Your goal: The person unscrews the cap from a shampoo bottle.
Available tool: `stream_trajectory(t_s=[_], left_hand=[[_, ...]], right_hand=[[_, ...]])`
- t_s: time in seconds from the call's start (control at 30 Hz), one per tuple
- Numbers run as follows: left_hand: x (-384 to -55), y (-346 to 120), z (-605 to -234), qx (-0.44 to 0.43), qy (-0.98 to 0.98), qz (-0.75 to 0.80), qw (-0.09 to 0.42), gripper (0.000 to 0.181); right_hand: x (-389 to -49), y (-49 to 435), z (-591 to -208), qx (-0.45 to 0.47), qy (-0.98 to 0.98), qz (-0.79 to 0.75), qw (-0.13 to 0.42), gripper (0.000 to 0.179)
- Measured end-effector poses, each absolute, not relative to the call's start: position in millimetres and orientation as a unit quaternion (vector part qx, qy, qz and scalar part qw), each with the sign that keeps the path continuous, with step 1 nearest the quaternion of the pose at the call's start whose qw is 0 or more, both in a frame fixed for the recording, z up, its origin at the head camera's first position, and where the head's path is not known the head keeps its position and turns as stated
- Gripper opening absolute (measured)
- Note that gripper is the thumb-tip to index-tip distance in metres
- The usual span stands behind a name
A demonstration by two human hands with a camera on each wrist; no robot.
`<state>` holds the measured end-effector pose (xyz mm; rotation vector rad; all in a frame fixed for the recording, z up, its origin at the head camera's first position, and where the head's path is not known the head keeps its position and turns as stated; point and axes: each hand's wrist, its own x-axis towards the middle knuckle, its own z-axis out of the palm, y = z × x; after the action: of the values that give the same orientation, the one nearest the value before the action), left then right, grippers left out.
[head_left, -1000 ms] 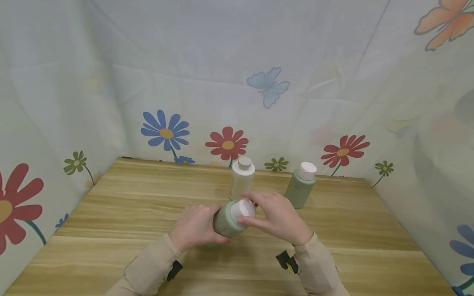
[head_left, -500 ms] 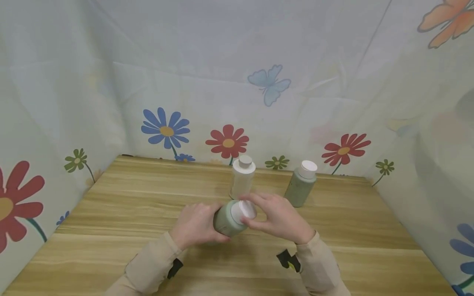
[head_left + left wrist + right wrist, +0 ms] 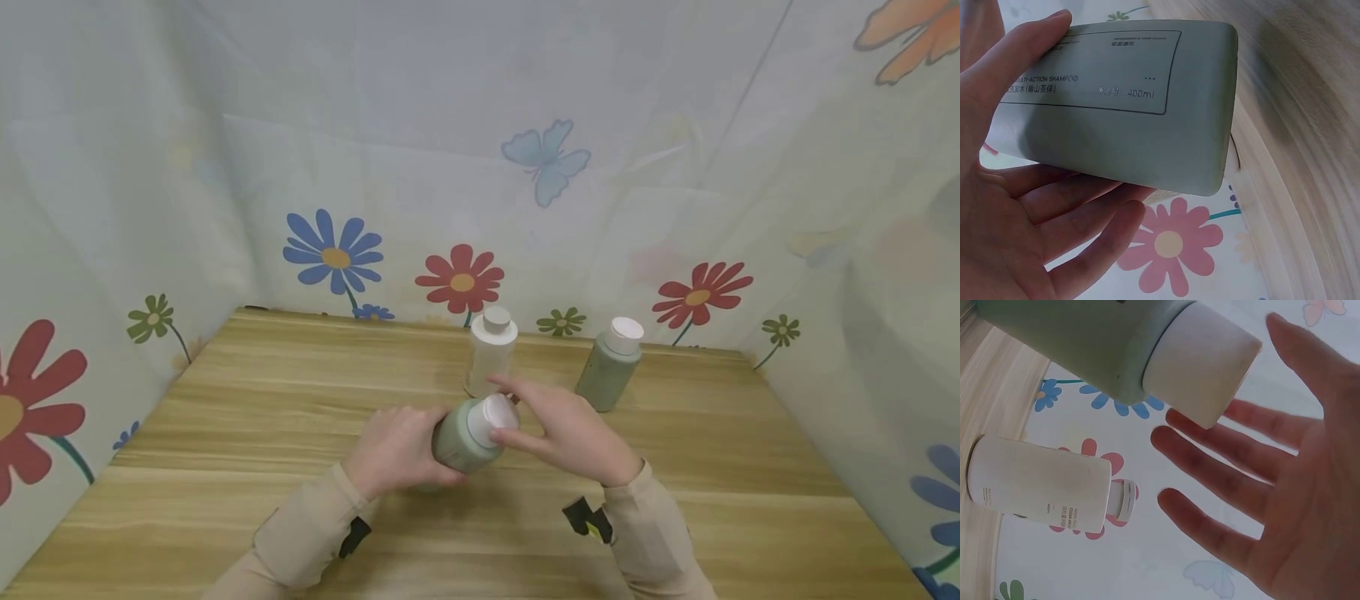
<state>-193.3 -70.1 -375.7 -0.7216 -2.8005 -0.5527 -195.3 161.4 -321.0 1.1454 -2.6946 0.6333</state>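
Observation:
My left hand (image 3: 397,450) grips a pale green shampoo bottle (image 3: 1116,125) by its body, thumb on the printed label side and fingers on the opposite side. The bottle is tilted, its white cap (image 3: 1204,365) pointing up to the right in the head view. Lettering on the label reads "multi-action shampoo" and 400ml. Around the cap stands my right hand (image 3: 573,429), fingers spread and gently bent. In the right wrist view its thumb (image 3: 1304,350) is apart from the cap, and the fingertips lie behind and below it.
Behind the hands a white bottle (image 3: 491,354) with a small cap stands upright on the wooden table (image 3: 300,367). Further right stands a second green bottle (image 3: 609,371) with a white cap. A flowered cloth (image 3: 405,183) hangs along the table's back and sides.
My right thumb and fingers have loosened and spread apart from the cap. The left hand keeps its hold on the shampoo bottle. The head view has tipped slightly downward within the scene's framing.

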Motion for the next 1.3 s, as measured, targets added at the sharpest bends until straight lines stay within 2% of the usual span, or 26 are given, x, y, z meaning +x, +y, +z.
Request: stream_trajectory(t_s=[0.23,0.43,1.03,1.3], left_hand=[[-192.4,-70.8,-373.6,-0.239,-0.947,-0.19,0.1,0.063],[-192.7,-70.9,-375.0,-0.242,-0.946,-0.193,0.099,0.062],[-192.6,-71.0,-374.8,-0.246,-0.945,-0.19,0.097,0.06],[-192.0,-70.7,-374.1,-0.243,-0.946,-0.188,0.099,0.06]], right_hand=[[-193.7,160.9,-318.8,0.353,-0.908,0.195,0.113,0.047],[-193.0,160.5,-320.2,0.362,-0.903,0.196,0.122,0.04],[-192.0,163.5,-318.2,0.428,-0.878,0.183,0.109,0.048],[-191.0,160.8,-319.3,0.367,-0.904,0.192,0.101,0.054]])
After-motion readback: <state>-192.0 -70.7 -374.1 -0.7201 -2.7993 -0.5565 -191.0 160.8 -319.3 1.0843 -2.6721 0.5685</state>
